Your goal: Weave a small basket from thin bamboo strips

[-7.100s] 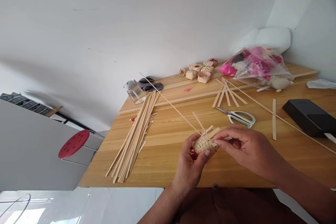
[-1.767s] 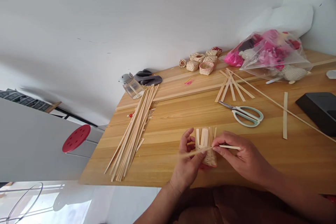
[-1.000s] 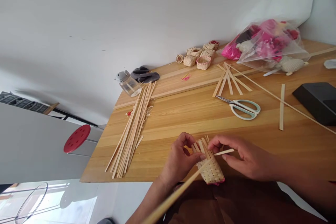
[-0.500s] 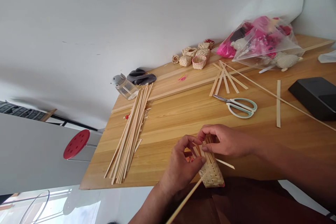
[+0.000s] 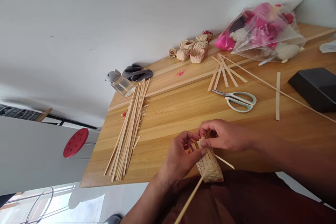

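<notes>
A small woven basket [image 5: 210,170] of pale flat strips rests at the table's near edge, its upright strip ends pointing away from me. My left hand [image 5: 181,155] is closed on the left side of those ends, thumb lying across them. My right hand [image 5: 222,135] pinches the upright ends from the right, its fingertips close to the left ones. One long weaving strip [image 5: 191,197] runs from the basket down toward my lap. A shorter strip [image 5: 224,161] sticks out to the right. Fingers hide part of the basket's rim.
Scissors [image 5: 236,100] lie beyond my hands, near several short strips [image 5: 223,71]. A bundle of long strips [image 5: 128,133] lies left, by a clear bottle [image 5: 120,83]. Small finished baskets [image 5: 196,55], a plastic bag of pink items [image 5: 259,33] and a black box [image 5: 315,89] are farther off.
The view has shifted slightly, so the table items sit a little higher. Both hands stay at the basket's upright strips, with only small finger movements.
</notes>
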A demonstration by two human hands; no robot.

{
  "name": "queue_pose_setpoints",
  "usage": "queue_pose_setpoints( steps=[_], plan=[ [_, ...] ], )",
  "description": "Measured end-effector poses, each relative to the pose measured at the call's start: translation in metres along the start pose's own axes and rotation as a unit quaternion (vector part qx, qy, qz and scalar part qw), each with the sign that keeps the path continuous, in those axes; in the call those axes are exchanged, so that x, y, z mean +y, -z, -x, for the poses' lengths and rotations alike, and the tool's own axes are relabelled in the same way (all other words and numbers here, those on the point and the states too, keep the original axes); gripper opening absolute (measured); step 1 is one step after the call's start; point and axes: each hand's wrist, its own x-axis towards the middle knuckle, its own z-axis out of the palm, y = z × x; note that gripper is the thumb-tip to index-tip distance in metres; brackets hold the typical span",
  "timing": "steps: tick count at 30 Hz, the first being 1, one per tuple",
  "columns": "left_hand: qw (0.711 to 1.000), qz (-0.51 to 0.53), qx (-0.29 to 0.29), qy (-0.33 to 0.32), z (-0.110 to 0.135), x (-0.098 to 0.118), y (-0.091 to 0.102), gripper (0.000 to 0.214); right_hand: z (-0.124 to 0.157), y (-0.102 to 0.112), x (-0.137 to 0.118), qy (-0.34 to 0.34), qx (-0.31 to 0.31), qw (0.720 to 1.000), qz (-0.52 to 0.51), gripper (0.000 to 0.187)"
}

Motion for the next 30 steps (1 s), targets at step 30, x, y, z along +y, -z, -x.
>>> queue_pose_setpoints(
  steps=[30],
  plan=[
    [0.992,-0.111,-0.050,-0.027,0.006,0.007,0.009,0.013,0.002,-0.009,0.012,0.048,0.017,0.997,-0.059,0.031]
  ],
)
